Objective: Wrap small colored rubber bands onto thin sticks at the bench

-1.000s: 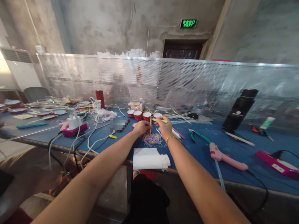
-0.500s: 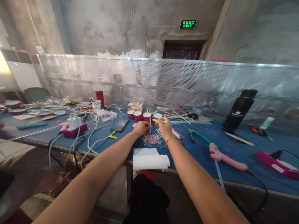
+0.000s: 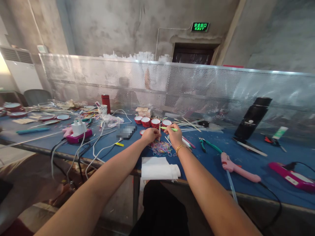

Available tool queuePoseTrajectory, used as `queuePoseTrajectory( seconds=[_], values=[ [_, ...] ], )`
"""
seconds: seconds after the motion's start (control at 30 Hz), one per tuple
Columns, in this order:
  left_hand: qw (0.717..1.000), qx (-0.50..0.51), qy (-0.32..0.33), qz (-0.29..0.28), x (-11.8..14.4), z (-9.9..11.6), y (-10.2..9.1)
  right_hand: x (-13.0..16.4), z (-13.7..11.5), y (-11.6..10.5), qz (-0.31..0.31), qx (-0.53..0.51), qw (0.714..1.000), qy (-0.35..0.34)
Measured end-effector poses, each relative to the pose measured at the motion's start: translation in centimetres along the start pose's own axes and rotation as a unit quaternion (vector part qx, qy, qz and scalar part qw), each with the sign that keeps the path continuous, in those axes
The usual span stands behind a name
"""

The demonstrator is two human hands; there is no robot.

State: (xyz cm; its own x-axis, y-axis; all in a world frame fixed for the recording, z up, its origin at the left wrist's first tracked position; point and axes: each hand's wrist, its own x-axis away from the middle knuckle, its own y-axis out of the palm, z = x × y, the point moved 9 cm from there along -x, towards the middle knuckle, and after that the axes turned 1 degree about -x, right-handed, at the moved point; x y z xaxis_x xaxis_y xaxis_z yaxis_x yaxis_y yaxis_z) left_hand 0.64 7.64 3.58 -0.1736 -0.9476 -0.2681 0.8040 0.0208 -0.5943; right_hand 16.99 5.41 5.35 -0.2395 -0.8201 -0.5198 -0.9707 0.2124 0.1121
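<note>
Between the fingers of my left hand [image 3: 150, 135] stands a flat wooden stick [image 3: 159, 132], held upright. My right hand [image 3: 175, 136] grips a light green pen [image 3: 173, 129], its tip pointing left at the stick. Just below both hands lies a loose pile of colourful rubber bands [image 3: 161, 149]. Behind them several small red drums with white tops [image 3: 155, 122] stand in a row. A folded white cloth or paper [image 3: 158, 169] rests at the table's front edge.
A pink glue gun [image 3: 240, 168], green-handled pliers [image 3: 209, 144] and a tilted black bottle [image 3: 253, 118] lie to the right. Leftward are white cables [image 3: 94, 147], a purple power unit [image 3: 78, 137] and a red flask [image 3: 105, 103]. A perforated metal screen [image 3: 197, 85] borders the back.
The view has shifted slightly. Both hands keep their hold on the stick and the pen, with the pen's tip still close to the stick.
</note>
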Motion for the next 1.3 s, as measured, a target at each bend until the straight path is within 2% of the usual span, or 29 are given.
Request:
queuePoseTrajectory(
  seconds=[0.1, 0.23, 0.5, 0.77, 1.07, 1.3],
  values=[
    [1.0, -0.008, -0.008, 0.0, 0.3, 0.3, -0.2, 0.0, 0.2, 0.2, -0.01, -0.001, 1.0, -0.003],
    [1.0, -0.014, -0.017, -0.004, 0.4, 0.3, -0.1, -0.2, 0.5, -0.5, 0.017, 0.004, 1.0, 0.0],
    [1.0, 0.001, 0.004, -0.009, -1.0, -0.9, 0.8, -0.2, 0.1, -0.9, 0.03, -0.025, 0.999, 0.005],
    [1.0, 0.014, 0.007, -0.003, -1.1, -1.4, 0.6, -0.3, 0.0, -0.8, 0.032, -0.031, 0.999, 0.005],
    [1.0, 0.017, 0.023, -0.012, -2.5, -2.1, 0.9, -0.5, 0.2, -0.4, 0.024, -0.06, 0.998, 0.011],
    [0.999, 0.017, 0.013, -0.042, -2.4, -1.8, 1.0, -0.4, -0.5, -0.4, 0.029, -0.05, 0.998, -0.002]
  ],
)
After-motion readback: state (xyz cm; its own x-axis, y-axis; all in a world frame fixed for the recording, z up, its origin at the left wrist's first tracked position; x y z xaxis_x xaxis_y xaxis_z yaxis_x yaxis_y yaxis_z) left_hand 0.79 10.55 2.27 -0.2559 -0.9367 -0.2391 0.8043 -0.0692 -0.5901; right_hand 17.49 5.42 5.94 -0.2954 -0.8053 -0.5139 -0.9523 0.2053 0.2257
